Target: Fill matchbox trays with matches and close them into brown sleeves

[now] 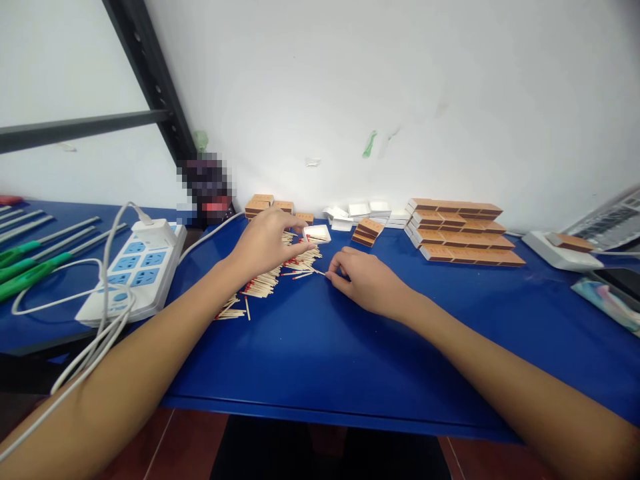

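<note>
Matches (280, 270) lie loose in a heap on the table (310, 360), long axes mostly left to right, red heads mixed both ways; the heap runs under and just right of the left hand (265, 245); that hand's fingers grip the left end of a tray (318, 233), open side up, just beyond the heap; right hand (370, 283) sits at the heap's right edge, fingertips pinched narrow on one match (320, 271) that points left.

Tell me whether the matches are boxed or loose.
Loose: the matches lie scattered on the blue table below the left hand holding a white tray.
</note>
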Demonstrator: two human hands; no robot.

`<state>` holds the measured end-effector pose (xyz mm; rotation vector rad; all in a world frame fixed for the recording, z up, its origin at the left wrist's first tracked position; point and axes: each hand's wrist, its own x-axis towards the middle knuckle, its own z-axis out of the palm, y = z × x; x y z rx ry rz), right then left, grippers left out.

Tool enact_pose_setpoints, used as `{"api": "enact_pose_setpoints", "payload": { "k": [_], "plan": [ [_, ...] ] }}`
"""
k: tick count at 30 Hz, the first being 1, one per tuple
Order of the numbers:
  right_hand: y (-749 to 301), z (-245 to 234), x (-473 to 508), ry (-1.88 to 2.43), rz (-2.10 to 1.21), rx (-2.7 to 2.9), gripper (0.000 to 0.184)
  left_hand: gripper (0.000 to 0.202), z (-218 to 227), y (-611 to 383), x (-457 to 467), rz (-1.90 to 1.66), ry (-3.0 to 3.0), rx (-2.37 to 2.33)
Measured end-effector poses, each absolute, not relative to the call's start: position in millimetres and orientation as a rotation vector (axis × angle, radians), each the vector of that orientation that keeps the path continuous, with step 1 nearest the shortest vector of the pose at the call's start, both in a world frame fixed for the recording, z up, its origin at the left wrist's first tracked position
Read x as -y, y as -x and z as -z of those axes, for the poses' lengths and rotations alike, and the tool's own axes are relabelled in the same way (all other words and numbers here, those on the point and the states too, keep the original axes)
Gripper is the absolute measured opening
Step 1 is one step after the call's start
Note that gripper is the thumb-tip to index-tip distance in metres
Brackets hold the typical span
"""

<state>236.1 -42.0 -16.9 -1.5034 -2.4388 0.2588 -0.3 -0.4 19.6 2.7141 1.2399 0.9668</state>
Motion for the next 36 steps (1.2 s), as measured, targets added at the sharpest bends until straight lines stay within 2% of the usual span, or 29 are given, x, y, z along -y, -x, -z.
{"api": "enact_pose_setpoints", "payload": {
  "k": [18, 23, 29, 36],
  "plan": [
    [-245.2, 20.7, 35.1, 1.447, -0.247, 2.528, 0.012, 0.022, -21.6, 1.3, -0.1, -0.985, -2.693, -1.226],
    [-245.1, 14.9, 34.1, 1.402, -0.146, 2.456, 0.013, 0.020, -21.0, 1.2, -0.2, -0.993, -2.716, -1.204],
    [-215.8, 14.3, 45.3, 1.196, -0.317, 2.578, 0.008, 0.018, -19.6, 0.8, -0.6, -1.021, -2.725, -1.186],
    [-210.1, 18.2, 44.4, 1.260, -0.267, 2.601, 0.008, 0.016, -20.3, 1.1, -0.8, -0.995, -2.741, -1.210]
  ]
}}
